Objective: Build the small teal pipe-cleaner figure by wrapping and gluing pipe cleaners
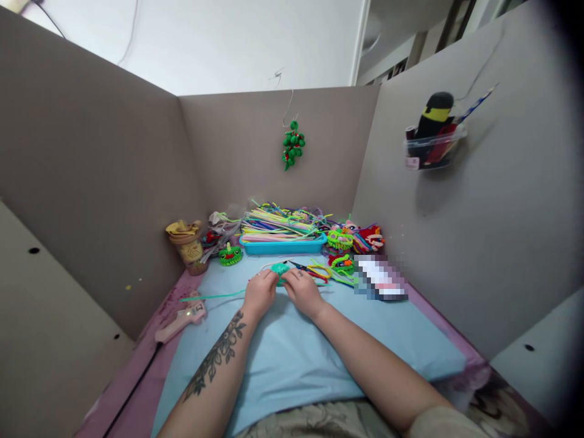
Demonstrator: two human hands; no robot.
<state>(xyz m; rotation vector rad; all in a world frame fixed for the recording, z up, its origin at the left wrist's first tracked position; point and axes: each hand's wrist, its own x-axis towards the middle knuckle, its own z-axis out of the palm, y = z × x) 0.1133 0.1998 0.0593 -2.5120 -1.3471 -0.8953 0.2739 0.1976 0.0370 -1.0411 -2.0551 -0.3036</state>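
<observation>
My left hand point(260, 293) and my right hand point(301, 291) meet at the middle of the light blue cloth point(292, 359). Both pinch a small teal coiled pipe-cleaner piece point(280, 269) between their fingertips. A teal pipe-cleaner strand point(210, 297) trails from it to the left across the cloth. Small scissors with red handles point(310, 271) lie just right of my right hand. My left forearm bears a tattoo.
A blue tray point(283, 246) heaped with coloured pipe cleaners stands at the back. Green and red pipe-cleaner figures point(230, 254) point(347, 240) lie around it. A pink glue gun point(180, 322) rests at the left, a jar point(191, 249) behind it. Grey partition walls enclose the desk; a green ornament point(292, 144) hangs there.
</observation>
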